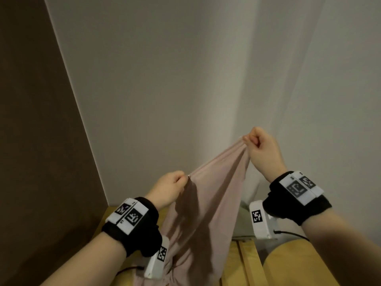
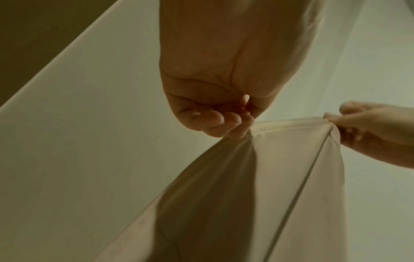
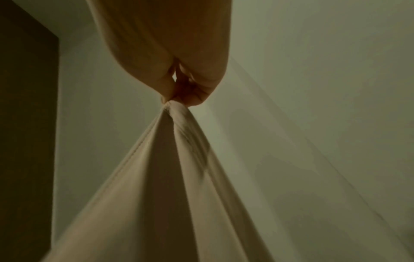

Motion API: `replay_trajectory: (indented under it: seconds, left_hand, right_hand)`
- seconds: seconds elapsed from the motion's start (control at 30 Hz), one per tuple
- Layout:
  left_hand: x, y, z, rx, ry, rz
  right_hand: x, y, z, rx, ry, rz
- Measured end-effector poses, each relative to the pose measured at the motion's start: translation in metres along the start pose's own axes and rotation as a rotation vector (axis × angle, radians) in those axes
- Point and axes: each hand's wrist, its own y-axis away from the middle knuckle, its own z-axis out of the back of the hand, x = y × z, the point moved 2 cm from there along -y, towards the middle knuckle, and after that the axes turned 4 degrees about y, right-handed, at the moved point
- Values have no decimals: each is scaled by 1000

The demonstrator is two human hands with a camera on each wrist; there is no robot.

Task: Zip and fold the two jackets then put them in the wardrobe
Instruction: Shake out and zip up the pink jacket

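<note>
A white wall (image 1: 144, 79), a sheer curtain (image 1: 329, 89) beside it, wooden slats (image 1: 245, 263) below

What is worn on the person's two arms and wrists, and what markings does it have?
Both forearms are bare, with no sleeves. Each wrist carries a thick black band topped by a white plate with square black-and-white code markers. Under each wrist hangs a white box with another marker; a thin black cable leaves it.

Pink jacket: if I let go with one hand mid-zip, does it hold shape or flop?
Likely flops: the pink jacket drapes in loose folds between the left hand and right hand. Looks thin and light. Only the pulled edge stays straight, so it would probably sag.
</note>
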Motion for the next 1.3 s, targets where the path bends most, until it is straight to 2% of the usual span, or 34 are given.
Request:
replay_trajectory:
  seconds: [0.17, 0.4, 0.53, 0.63, 0.77, 0.9, 1.0, 1.13, 1.2, 1.3]
  left_hand:
    - [-7, -4, 14, -61, -215, -102]
    - [-3, -9, 10, -41, -242, 2]
    - [18, -3, 17, -30, -254, 93]
    - [28, 3, 29, -76, -241, 104]
    - [22, 3, 44, -211, -235, 2]
    - [9, 0, 46, -253, -232, -92]
    - [-6, 0, 33, -200, -318, -188]
    - [-28, 0, 7, -158, -428, -284]
    - [-35, 0, 0, -152, -414, -313]
    - [-40, 1, 3, -177, -442, -327]
  right_hand:
    - [-21, 5, 0, -16, -59, -106]
    - [-14, -4, 7, -85, -43, -72]
    - [-29, -12, 26, -146, -45, -140]
    - [-42, -11, 38, -147, -12, -181]
    - [-60, -3, 36, -114, 92, -269]
    - [-64, 8, 28, 80, 234, -360]
    - [-44, 19, 14, 252, 290, -211]
    - [-2, 44, -25, 439, 228, 33]
    - [11, 57, -48, 545, 287, 90]
    - [20, 68, -67, 572, 297, 76]
